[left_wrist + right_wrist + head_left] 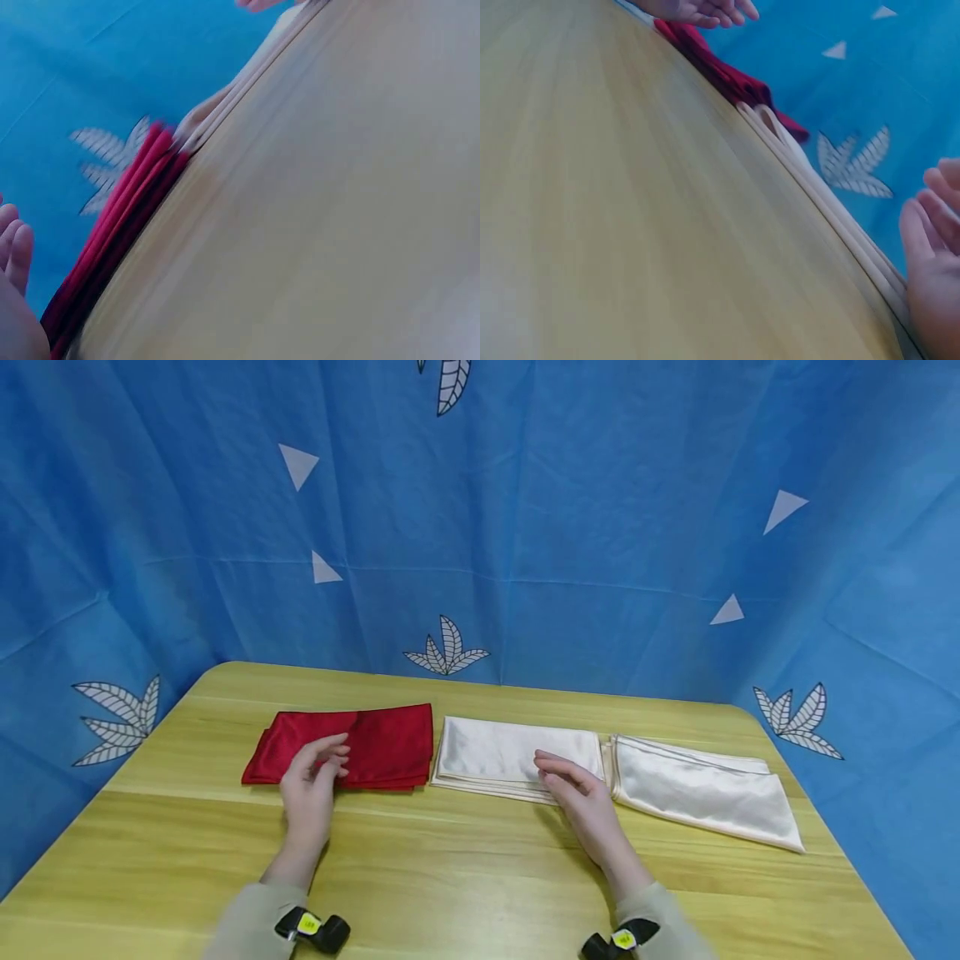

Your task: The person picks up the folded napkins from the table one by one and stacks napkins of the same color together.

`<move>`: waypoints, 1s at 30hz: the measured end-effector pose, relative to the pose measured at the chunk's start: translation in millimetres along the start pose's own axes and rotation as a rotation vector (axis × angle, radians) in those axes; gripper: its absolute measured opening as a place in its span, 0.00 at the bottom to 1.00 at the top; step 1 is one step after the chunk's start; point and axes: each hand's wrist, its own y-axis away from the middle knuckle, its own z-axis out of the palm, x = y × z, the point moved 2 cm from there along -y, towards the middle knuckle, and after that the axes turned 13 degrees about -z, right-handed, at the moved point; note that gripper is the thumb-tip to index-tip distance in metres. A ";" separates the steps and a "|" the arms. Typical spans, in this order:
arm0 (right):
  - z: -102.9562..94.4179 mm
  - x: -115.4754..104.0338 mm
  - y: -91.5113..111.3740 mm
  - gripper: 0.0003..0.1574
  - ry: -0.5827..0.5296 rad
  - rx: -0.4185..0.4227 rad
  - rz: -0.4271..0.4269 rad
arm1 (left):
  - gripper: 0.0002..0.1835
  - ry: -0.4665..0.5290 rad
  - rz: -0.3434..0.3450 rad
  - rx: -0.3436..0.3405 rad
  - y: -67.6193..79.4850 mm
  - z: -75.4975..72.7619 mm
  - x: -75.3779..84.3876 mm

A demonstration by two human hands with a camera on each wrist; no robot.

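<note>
A folded red satin cloth (382,743) lies at the left of the table, its layered edge showing in the left wrist view. Over its front edge hovers my left hand (311,785), fingers loosely bent and holding nothing. In the middle lies a folded white satin cloth (487,747), close beside the red one. My right hand (581,797) hangs above its right front corner, fingers relaxed, with nothing between them. Farther right is a second folded white cloth (705,789), set at a slant, its left end against the middle one.
The three cloths form a row across the light wooden table (450,868). A blue curtain (525,527) with white leaf and triangle prints hangs behind the table and along both sides. Each wrist wears a small black camera (326,933).
</note>
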 end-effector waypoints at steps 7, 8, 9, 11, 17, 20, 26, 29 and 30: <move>-40.9 -20.4 16.1 0.21 -0.109 -0.064 -0.075 | 0.18 0.126 -0.122 -0.298 19.1 53.4 -5.1; -47.9 -23.6 17.7 0.21 -0.128 -0.068 -0.091 | 0.18 0.129 -0.131 -0.342 22.2 61.4 -5.6; -55.5 -26.8 19.0 0.21 -0.146 -0.069 -0.108 | 0.18 0.131 -0.140 -0.387 25.4 69.6 -6.3; -71.6 -33.5 21.1 0.23 -0.176 -0.061 -0.141 | 0.18 0.123 -0.171 -0.470 32.2 86.4 -6.5; -125.1 -53.4 29.6 0.24 -0.158 0.075 -0.241 | 0.19 0.088 -0.245 -0.682 54.5 137.9 -8.5; -146.6 -61.6 36.2 0.23 -0.001 0.200 -0.242 | 0.20 0.076 -0.233 -0.776 66.0 161.6 -9.7; -176.1 -74.5 44.3 0.23 0.439 0.451 -0.094 | 0.22 0.020 -0.260 -0.874 85.2 200.3 -4.1; -189.3 -80.7 46.9 0.24 0.696 0.515 0.014 | 0.23 -0.035 -0.271 -0.891 92.7 217.1 -1.4; -193.0 -83.0 47.7 0.25 0.776 0.532 0.057 | 0.24 -0.045 -0.272 -0.894 95.1 222.2 -0.7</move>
